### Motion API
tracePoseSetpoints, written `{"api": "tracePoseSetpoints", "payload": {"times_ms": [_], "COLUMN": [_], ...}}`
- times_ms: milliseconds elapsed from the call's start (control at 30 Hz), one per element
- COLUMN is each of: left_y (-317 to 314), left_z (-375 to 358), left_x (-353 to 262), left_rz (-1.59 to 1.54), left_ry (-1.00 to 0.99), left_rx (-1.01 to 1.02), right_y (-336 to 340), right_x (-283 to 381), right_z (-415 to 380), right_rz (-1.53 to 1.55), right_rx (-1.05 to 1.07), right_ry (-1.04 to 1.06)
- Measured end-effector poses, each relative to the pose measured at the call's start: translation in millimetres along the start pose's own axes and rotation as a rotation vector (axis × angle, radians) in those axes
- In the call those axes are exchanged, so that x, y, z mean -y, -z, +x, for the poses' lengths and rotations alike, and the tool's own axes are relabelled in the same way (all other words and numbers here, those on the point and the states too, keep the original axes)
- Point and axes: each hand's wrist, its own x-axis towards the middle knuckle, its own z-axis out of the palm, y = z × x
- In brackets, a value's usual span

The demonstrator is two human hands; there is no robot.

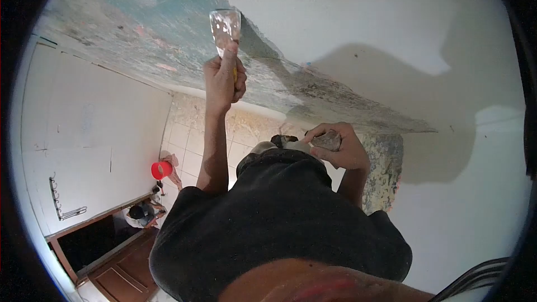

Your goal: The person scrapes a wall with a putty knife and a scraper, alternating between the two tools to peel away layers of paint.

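My left hand [225, 75] is stretched out toward the wall, fingers wrapped round the handle of a scraper, thumb along its neck. The wide blade of the scraper [226, 25] is smeared with white and brown and overlaps the edge between the patchy green wall area [168, 0] and the smooth white wall area [335, 11]. Near my waist, my right hand [348, 148] is closed round a small, flat, greyish piece [328, 140]; I cannot tell what kind of thing it is.
Rough, stained wall runs on to the right, with a peeling patch [383, 170] beside my right arm. Below lies a tiled floor [184, 142] with a red bucket [161, 170]. Another person [142, 213] is low down by the brown door [123, 271]. Wall hooks [56, 196] hang at left.
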Motion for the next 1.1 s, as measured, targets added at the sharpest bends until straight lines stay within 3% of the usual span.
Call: {"api": "tracePoseSetpoints", "payload": {"times_ms": [167,300,467,1100], "left_y": [-1,-4,-1,-1], "left_z": [4,11,11,2], "left_x": [21,-23,1,-25], "left_rz": [-0.081,-0.089,-0.047,0.011], "left_ry": [0.003,-0.095,-0.080,-0.094], "left_rx": [0.013,0.030,-0.022,-0.088], "right_y": [1,0,2,8], "right_x": [3,2,8,4], "right_z": [-4,-5,-8,13], "right_rz": [0.001,0.009,-0.004,-0.069], "right_rx": [-0.010,-0.023,-0.043,0.042], "right_ry": [0.003,-0.063,-0.033,-0.010]}}
